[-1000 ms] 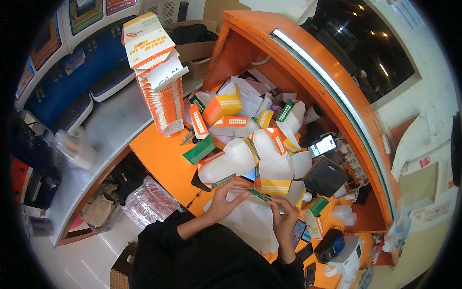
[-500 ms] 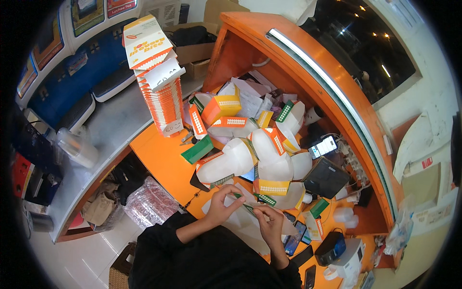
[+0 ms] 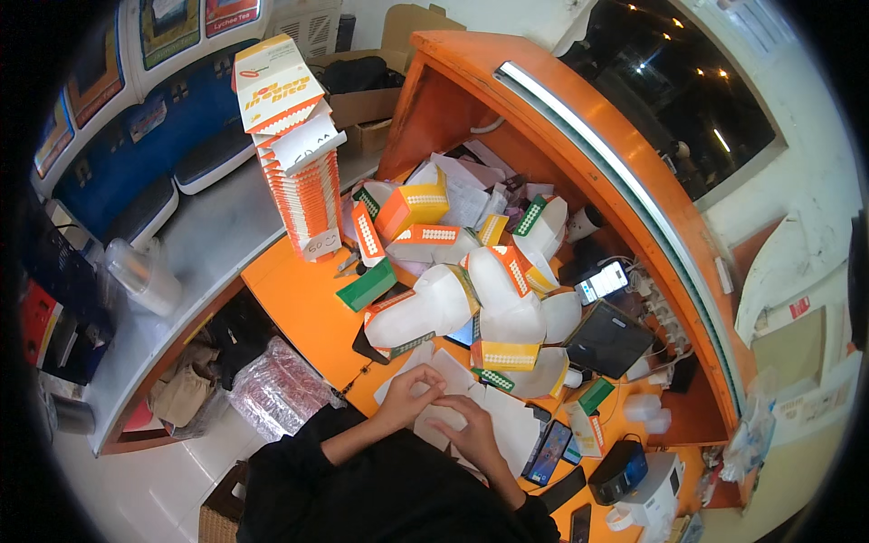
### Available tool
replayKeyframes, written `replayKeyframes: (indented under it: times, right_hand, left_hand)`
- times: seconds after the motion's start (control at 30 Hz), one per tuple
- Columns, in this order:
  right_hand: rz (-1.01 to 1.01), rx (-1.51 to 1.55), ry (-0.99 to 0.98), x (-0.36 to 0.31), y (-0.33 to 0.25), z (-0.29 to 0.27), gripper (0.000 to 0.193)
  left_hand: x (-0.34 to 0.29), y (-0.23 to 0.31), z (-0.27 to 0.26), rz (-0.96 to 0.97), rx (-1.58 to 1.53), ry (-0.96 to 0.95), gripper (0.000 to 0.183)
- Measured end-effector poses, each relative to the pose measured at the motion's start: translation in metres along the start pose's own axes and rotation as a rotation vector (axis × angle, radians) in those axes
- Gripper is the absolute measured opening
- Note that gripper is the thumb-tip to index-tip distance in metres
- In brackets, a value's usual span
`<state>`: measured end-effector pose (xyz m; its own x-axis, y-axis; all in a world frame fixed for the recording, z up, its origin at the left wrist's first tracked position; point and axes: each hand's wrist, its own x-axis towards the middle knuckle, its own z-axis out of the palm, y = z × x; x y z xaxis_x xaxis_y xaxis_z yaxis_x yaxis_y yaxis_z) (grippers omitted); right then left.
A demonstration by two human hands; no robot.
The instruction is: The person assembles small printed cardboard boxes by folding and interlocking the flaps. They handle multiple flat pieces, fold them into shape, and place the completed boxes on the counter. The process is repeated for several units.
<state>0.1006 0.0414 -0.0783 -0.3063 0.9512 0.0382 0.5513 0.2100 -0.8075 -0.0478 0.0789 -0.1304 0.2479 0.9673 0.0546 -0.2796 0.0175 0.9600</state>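
Note:
Low over the orange table (image 3: 294, 294), my left hand (image 3: 409, 398) and my right hand (image 3: 468, 434) meet, fingertips nearly touching. The left fingers are curled in a pinch; the right thumb and fingers bend toward them. Between and beneath them lies white card of a flat, partly opened paper food box (image 3: 511, 423), its pale inner side up. The exact grip on its edge is partly hidden by my fingers. Just beyond the hands, folded paper food boxes (image 3: 444, 299) with orange, yellow and green sides are heaped.
A tall stack of flat orange-and-white boxes (image 3: 306, 195) stands at the far left of the table. To the right lie a dark phone (image 3: 549, 452), a lit phone (image 3: 604, 282), a black tablet (image 3: 608, 339) and a card machine (image 3: 620, 471). An orange shelf (image 3: 534, 136) curves behind.
My hands have drawn closer together and slightly down-left. The green edge that was between my fingers no longer shows; white card now spreads beneath them. The view has shifted slightly.

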Motion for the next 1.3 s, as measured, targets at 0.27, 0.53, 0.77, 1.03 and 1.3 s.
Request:
replayKeyframes:
  times: [0.27,0.53,0.77,1.03,1.3]
  right_hand:
    - [-0.018,-0.284,-0.162,-0.009,0.028,0.018,0.076]
    - [0.218,-0.140,-0.282,-0.014,0.065,0.039,0.065]
    - [0.013,-0.608,-0.231,-0.023,0.080,0.038,0.066]
    - [0.078,-0.558,-0.153,-0.024,0.085,0.041,0.065]
    - [-0.003,-0.371,0.009,-0.024,0.061,0.030,0.030]
  left_hand:
    - [0.002,-0.010,0.007,0.018,-0.146,0.081,0.005]
    - [0.006,-0.006,0.017,0.038,-0.066,0.124,0.005]
    - [0.007,-0.021,0.002,0.057,0.206,0.016,0.013]
    - [-0.007,-0.052,-0.009,0.022,0.610,-0.044,0.036]
    - [-0.002,-0.038,-0.011,0.064,0.528,-0.039,0.036]
